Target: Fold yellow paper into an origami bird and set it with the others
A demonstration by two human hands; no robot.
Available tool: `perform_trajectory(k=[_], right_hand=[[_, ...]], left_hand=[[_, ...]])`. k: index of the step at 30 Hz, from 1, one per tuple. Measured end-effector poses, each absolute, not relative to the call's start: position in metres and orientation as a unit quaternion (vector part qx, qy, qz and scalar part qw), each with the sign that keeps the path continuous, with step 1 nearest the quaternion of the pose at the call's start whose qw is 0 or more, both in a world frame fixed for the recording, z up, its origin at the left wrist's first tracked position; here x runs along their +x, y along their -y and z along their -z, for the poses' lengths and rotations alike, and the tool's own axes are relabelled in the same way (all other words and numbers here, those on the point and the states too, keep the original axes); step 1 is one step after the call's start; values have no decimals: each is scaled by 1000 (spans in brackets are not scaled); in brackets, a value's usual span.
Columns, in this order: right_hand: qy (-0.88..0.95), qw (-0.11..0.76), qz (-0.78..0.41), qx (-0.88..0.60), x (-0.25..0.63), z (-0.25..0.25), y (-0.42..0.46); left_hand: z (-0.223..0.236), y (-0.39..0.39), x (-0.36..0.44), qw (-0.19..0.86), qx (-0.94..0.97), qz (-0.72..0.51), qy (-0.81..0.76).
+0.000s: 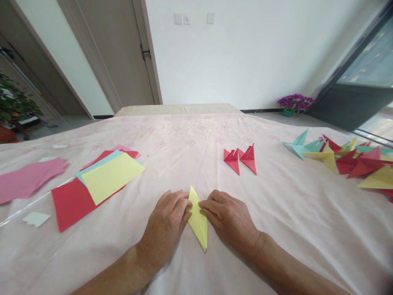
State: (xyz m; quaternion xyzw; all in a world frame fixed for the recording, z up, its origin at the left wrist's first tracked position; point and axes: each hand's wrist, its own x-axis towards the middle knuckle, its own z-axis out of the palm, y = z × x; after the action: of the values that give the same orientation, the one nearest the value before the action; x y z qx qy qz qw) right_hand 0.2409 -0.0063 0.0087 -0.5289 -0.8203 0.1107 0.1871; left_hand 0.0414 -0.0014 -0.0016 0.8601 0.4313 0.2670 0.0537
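Observation:
A yellow sheet of origami paper (198, 219), folded into a narrow diamond with a crease down its middle, lies on the cloth in front of me. My left hand (169, 217) pinches its left edge, thumb and fingers together. On the opposite edge my right hand (229, 215) grips the paper with thumb and forefinger, the other fingers curled. The diamond's upper tip points away from me and its lower tip toward me. Beyond the right hand stand two red folded paper cranes (240, 159), side by side.
Stacked sheets, with a yellow sheet (113, 177) on top of blue and red, lie at left, near pink paper (30, 176) and a white scrap (36, 219). Several coloured paper cranes (353, 159) pile up at right. A pale floral cloth (184, 164) covers the surface.

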Motion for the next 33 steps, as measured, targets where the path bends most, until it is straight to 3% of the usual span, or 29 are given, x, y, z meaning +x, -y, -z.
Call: perform_trajectory(k=[19,33], right_hand=[[822,141,-97,-543,235,-17,9],[812,137,-123,-553,234,-19,6]], left_hand=[[13,4,40,-76,884,-108,-448],[8,2,42,-72,876,-83,-470]])
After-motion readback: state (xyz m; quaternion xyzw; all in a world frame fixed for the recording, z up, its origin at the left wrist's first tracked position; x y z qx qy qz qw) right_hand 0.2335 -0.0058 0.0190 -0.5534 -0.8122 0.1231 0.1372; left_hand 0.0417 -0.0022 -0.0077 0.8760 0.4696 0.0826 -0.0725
